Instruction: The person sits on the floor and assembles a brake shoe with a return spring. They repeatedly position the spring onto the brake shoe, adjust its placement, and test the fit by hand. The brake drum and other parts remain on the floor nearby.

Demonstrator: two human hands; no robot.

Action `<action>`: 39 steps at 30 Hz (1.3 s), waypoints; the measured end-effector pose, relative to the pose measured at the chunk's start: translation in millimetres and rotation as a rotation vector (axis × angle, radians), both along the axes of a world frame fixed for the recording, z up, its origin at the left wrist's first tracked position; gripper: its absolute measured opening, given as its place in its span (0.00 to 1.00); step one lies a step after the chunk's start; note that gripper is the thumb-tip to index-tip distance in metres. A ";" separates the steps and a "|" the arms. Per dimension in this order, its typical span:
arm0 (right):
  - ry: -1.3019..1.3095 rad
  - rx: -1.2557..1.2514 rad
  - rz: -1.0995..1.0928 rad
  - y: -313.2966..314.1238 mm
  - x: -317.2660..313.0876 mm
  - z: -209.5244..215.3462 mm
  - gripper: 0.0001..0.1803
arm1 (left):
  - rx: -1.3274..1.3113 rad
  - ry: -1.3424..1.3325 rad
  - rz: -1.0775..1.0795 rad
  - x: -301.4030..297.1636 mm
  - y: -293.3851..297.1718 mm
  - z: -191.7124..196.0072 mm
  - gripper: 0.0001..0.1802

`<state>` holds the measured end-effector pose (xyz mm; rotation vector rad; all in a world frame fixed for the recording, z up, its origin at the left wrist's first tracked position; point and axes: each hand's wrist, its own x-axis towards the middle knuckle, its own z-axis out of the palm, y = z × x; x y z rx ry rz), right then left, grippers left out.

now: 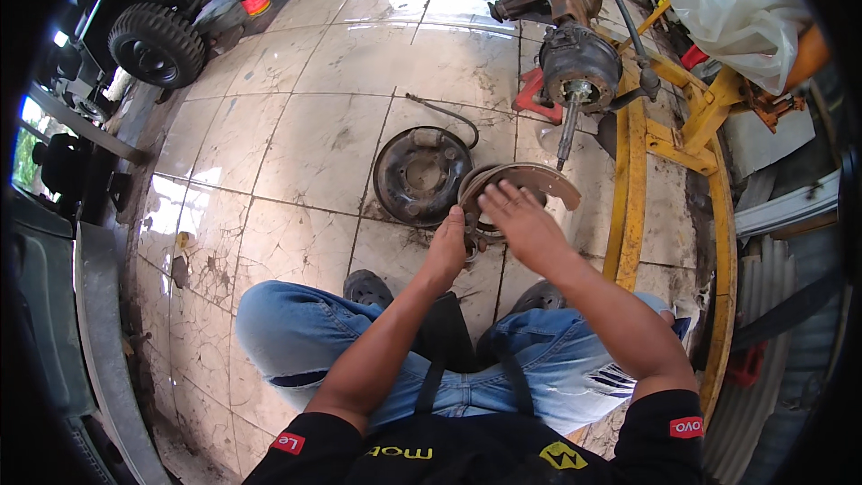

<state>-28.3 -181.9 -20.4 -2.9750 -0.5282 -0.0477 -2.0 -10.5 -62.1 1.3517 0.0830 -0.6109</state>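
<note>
In front of my crossed legs I hold up a round metal brake part [554, 181] with a brown, curved outer plate, tilted on edge. My left hand [447, 250] grips its near left rim, thumb up; the other fingers are mostly hidden. My right hand [532, 232] lies flat on its face with the fingers stretched out. Just left and beyond, a dark round brake backing plate [388, 178] rests on the tiles, its centre dusty. A bent black hose [449, 113] runs along its far side.
A rusty axle assembly [575, 54] with a bare shaft [568, 133] stands beyond my right hand. Beside it are a red stand [536, 97] and a yellow metal frame [630, 189]. A clear plastic bag [736, 13] hangs far right. A vehicle tyre [155, 45] is far left.
</note>
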 end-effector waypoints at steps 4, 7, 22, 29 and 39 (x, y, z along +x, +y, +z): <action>-0.011 -0.003 -0.006 4.9 -4.1 -1.0 0.30 | 0.037 0.049 -0.070 2.4 6.4 2.4 0.31; -0.006 0.023 0.051 6.7 -4.3 -2.6 0.30 | 0.000 0.017 -0.047 1.2 5.5 -1.6 0.32; 0.023 0.041 0.082 5.9 -8.8 -1.7 0.32 | 0.084 0.048 -0.056 1.9 6.4 1.8 0.34; -0.014 0.008 0.063 6.5 -9.5 -2.6 0.30 | 0.068 0.124 -0.014 2.1 2.7 9.0 0.30; 0.026 0.033 0.002 0.9 -7.3 -1.7 0.34 | 0.064 0.061 -0.042 3.5 3.0 4.9 0.34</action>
